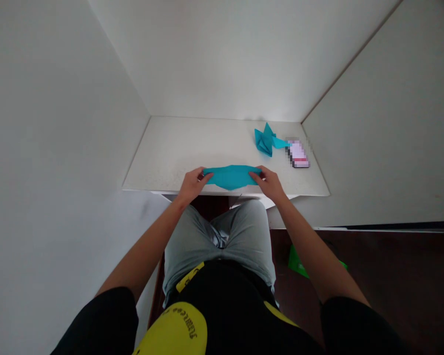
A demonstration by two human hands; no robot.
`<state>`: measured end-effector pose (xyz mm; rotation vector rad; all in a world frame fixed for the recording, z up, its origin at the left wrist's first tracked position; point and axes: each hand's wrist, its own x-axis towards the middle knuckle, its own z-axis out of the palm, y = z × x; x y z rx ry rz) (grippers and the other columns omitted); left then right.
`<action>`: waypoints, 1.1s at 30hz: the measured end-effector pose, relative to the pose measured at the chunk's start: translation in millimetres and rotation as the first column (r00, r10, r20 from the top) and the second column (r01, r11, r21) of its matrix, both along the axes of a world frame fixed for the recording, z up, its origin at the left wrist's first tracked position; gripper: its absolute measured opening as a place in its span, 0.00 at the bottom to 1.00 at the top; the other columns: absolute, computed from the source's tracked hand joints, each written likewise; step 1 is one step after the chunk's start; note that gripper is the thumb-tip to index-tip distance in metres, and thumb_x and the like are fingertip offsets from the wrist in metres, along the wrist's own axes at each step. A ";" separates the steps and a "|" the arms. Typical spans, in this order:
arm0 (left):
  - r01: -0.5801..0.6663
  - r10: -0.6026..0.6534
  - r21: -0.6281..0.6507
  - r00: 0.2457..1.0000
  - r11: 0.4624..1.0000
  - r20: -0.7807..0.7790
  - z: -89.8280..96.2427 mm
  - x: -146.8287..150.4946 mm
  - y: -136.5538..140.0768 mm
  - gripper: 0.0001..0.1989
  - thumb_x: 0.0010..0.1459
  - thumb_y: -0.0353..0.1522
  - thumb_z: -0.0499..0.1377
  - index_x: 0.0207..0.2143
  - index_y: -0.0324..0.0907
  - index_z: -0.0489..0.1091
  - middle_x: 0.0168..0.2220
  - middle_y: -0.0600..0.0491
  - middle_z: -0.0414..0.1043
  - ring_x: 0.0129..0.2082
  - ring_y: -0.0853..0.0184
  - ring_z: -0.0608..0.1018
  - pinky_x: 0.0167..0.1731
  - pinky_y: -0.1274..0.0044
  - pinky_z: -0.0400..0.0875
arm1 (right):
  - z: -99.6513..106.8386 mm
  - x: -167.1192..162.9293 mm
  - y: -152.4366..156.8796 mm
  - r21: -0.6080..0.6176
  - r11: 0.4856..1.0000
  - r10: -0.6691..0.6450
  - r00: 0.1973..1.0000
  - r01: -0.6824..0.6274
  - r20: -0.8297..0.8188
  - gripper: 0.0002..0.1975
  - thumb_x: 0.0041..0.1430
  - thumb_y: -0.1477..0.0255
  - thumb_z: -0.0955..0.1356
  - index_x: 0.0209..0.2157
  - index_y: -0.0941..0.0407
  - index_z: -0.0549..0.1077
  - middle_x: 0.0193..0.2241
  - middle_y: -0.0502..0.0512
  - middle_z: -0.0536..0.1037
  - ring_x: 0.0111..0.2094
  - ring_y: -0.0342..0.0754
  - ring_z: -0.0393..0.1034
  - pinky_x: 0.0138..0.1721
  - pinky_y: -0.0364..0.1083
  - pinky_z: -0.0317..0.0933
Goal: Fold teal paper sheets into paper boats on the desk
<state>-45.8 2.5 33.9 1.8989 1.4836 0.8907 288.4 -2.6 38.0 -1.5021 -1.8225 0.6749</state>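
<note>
A folded sheet of blue paper (231, 177) is stretched sideways between my two hands, just above the near edge of the white shelf. Its left end is pinched by my left hand (194, 183), thumb in front. The right end is pinched the same way by my right hand (269, 182). The fingers behind the paper are partly hidden. Farther back, to the right, a folded blue paper figure (264, 142) with pointed tips rests on the shelf, apart from both hands.
The white shelf (185, 143) is closed in by walls at the back, left and right. A phone (298, 154), its screen blurred out, lies at the right, by the paper figure's tip. A green object (298, 261) is on the dark floor at lower right.
</note>
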 end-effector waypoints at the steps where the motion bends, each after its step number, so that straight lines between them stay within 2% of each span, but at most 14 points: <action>1: -0.010 0.010 -0.021 1.000 1.000 0.007 1.3 0.3 6.3 0.14 0.69 0.44 0.62 0.41 0.43 0.77 0.31 0.55 0.78 0.31 0.66 0.77 0.34 0.75 0.71 | -0.7 -0.1 6.3 -0.008 1.000 -0.023 1.000 0.022 -0.012 0.20 0.68 0.49 0.69 0.36 0.52 0.76 0.26 0.49 0.75 0.30 0.49 0.68 0.32 0.48 0.60; 4: -0.026 0.020 -0.091 0.998 0.996 -0.066 -3.4 0.7 18.9 0.15 0.66 0.42 0.65 0.49 0.44 0.74 0.32 0.55 0.77 0.32 0.64 0.78 0.35 0.74 0.70 | -13.5 -2.7 18.6 -0.047 0.998 -0.031 0.999 0.031 -0.009 0.17 0.65 0.53 0.70 0.37 0.52 0.74 0.26 0.47 0.73 0.29 0.48 0.67 0.33 0.47 0.60; 7: -0.064 0.039 -0.100 0.971 0.993 -0.235 -16.8 0.9 18.5 0.21 0.64 0.39 0.68 0.56 0.45 0.71 0.35 0.53 0.78 0.35 0.60 0.80 0.39 0.70 0.72 | -32.0 -7.2 19.1 -0.079 0.997 -0.012 0.998 0.017 0.057 0.17 0.64 0.57 0.71 0.49 0.52 0.75 0.28 0.49 0.76 0.31 0.51 0.71 0.36 0.49 0.65; 9: -0.089 0.082 -0.007 0.952 0.996 -0.294 -26.0 0.2 12.3 0.23 0.63 0.39 0.69 0.58 0.44 0.71 0.44 0.48 0.78 0.42 0.57 0.82 0.44 0.67 0.75 | -40.3 -9.1 14.3 0.010 1.000 -0.028 0.993 0.027 0.112 0.23 0.65 0.58 0.71 0.57 0.54 0.74 0.37 0.56 0.80 0.39 0.56 0.75 0.42 0.53 0.69; 11: -0.074 0.107 0.120 0.949 0.990 -0.295 -32.8 -2.0 4.0 0.23 0.64 0.39 0.68 0.58 0.43 0.72 0.54 0.43 0.76 0.51 0.54 0.81 0.52 0.65 0.75 | -43.6 -8.8 7.3 0.149 0.989 -0.008 0.987 -0.016 0.159 0.25 0.68 0.58 0.70 0.62 0.54 0.74 0.51 0.64 0.81 0.52 0.61 0.75 0.53 0.58 0.70; 12: -0.047 0.096 0.170 0.951 0.984 -0.293 -35.1 -3.8 -0.4 0.22 0.65 0.39 0.67 0.58 0.43 0.73 0.57 0.42 0.74 0.54 0.54 0.80 0.55 0.64 0.74 | -43.7 -7.7 3.4 0.197 0.977 0.039 0.981 -0.077 0.189 0.23 0.70 0.59 0.69 0.62 0.53 0.75 0.57 0.65 0.79 0.57 0.61 0.73 0.57 0.59 0.68; 14: 0.058 0.011 0.220 0.954 0.974 -0.300 -37.6 -8.6 -9.0 0.16 0.69 0.39 0.64 0.56 0.44 0.76 0.59 0.42 0.76 0.60 0.54 0.78 0.61 0.62 0.71 | -42.5 -4.1 -5.0 0.206 0.949 0.180 0.948 -0.238 0.263 0.18 0.75 0.61 0.65 0.59 0.49 0.78 0.61 0.60 0.79 0.61 0.59 0.73 0.62 0.60 0.65; 16: 0.190 -0.116 0.217 0.943 0.958 -0.312 -38.5 -15.2 -17.1 0.13 0.73 0.38 0.58 0.54 0.46 0.78 0.59 0.45 0.78 0.63 0.56 0.77 0.65 0.61 0.69 | -41.0 1.3 -13.6 0.158 0.923 0.287 0.901 -0.351 0.325 0.17 0.77 0.64 0.62 0.57 0.47 0.80 0.61 0.55 0.81 0.61 0.57 0.74 0.62 0.60 0.65; 18: 0.306 -0.235 0.187 0.917 0.934 -0.323 -38.9 -23.7 -24.4 0.15 0.75 0.38 0.56 0.57 0.47 0.78 0.61 0.47 0.79 0.67 0.58 0.75 0.68 0.60 0.66 | -40.2 8.3 -21.6 0.121 0.912 0.326 0.871 -0.392 0.368 0.19 0.78 0.66 0.61 0.60 0.46 0.79 0.62 0.53 0.80 0.63 0.56 0.74 0.62 0.60 0.65; 21: 0.434 -0.362 0.141 0.860 0.890 -0.360 -39.6 -38.2 -31.4 0.24 0.71 0.42 0.61 0.65 0.48 0.73 0.67 0.46 0.74 0.72 0.57 0.70 0.74 0.57 0.59 | -39.7 21.0 -29.2 0.101 0.886 0.379 0.832 -0.453 0.406 0.22 0.76 0.63 0.65 0.67 0.45 0.74 0.65 0.54 0.77 0.66 0.58 0.72 0.64 0.61 0.65; 23: 0.486 -0.415 0.115 0.828 0.866 -0.376 -40.0 -46.5 -31.6 0.27 0.69 0.41 0.63 0.68 0.48 0.71 0.69 0.46 0.71 0.73 0.57 0.69 0.75 0.56 0.57 | -39.9 29.1 -29.7 0.088 0.862 0.425 0.806 -0.499 0.413 0.26 0.72 0.60 0.70 0.68 0.45 0.73 0.66 0.56 0.76 0.67 0.59 0.70 0.64 0.61 0.64; 25: 0.501 -0.436 0.094 0.818 0.860 -0.375 -39.7 -51.5 -28.1 0.24 0.70 0.38 0.61 0.66 0.50 0.72 0.68 0.48 0.72 0.72 0.59 0.70 0.74 0.57 0.59 | -40.4 35.2 -26.5 0.066 0.850 0.457 0.793 -0.523 0.402 0.27 0.70 0.59 0.71 0.68 0.46 0.73 0.66 0.56 0.76 0.68 0.60 0.70 0.65 0.62 0.64; 27: 0.494 -0.436 0.081 0.824 0.866 -0.362 -38.3 -52.7 -22.5 0.20 0.71 0.36 0.59 0.64 0.52 0.75 0.66 0.50 0.75 0.70 0.60 0.73 0.72 0.58 0.62 | -41.3 38.1 -20.8 0.046 0.851 0.469 0.797 -0.523 0.380 0.23 0.73 0.59 0.69 0.66 0.46 0.75 0.66 0.55 0.77 0.67 0.59 0.71 0.64 0.61 0.64; 33: 0.442 -0.407 0.053 0.862 0.896 -0.300 -28.6 -41.1 -7.5 0.12 0.71 0.39 0.61 0.50 0.52 0.83 0.57 0.51 0.82 0.63 0.59 0.80 0.65 0.61 0.70 | -42.5 27.5 -5.3 0.072 0.874 0.441 0.848 -0.480 0.293 0.17 0.75 0.55 0.66 0.50 0.48 0.84 0.55 0.57 0.84 0.56 0.57 0.78 0.58 0.58 0.67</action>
